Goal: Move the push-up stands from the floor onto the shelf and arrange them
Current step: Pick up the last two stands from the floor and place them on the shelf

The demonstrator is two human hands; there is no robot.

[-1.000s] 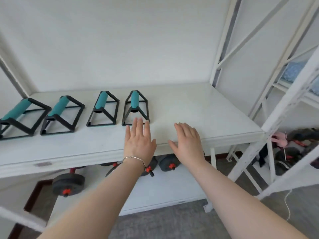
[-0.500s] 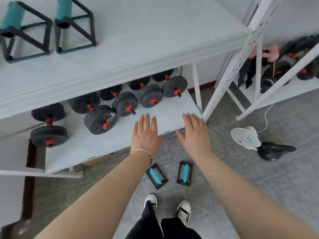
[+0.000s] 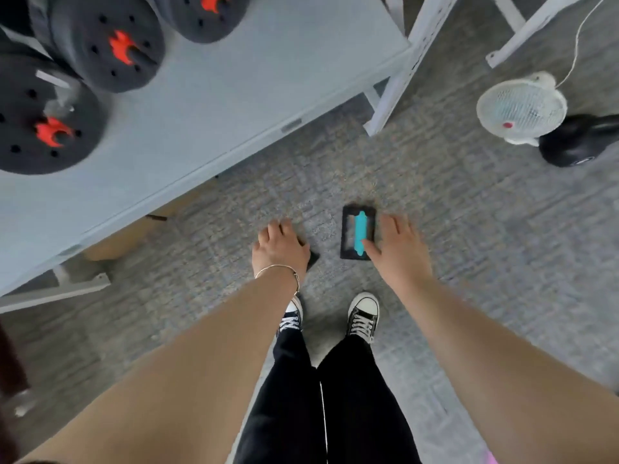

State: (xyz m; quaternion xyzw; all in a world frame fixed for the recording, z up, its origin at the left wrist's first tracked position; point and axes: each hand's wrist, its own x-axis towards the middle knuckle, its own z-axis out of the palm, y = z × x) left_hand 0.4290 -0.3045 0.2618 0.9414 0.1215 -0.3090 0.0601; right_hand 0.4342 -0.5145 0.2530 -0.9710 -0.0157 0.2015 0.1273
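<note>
Two push-up stands with black frames and teal handles lie on the grey carpet in front of my feet. The right push-up stand point(image 3: 357, 233) is seen from above, and my right hand point(image 3: 398, 251) is beside it with fingers spread and the thumb touching the teal handle. My left hand point(image 3: 279, 247) sits on top of the left push-up stand point(image 3: 312, 259), fingers curled down over it. Only one black corner of that stand shows.
The white bottom shelf board point(image 3: 234, 95) juts out at upper left and carries black dumbbells point(image 3: 110, 45) with red hubs. A shelf post point(image 3: 402, 78) stands beyond the stands. A small white fan point(image 3: 522, 108) and a black object point(image 3: 576, 142) lie at right. My shoes point(image 3: 363, 316) are just behind the stands.
My view has dropped from the upper shelf with several stands to the floor. Both hands have come down from shelf height to the two stands on the carpet.
</note>
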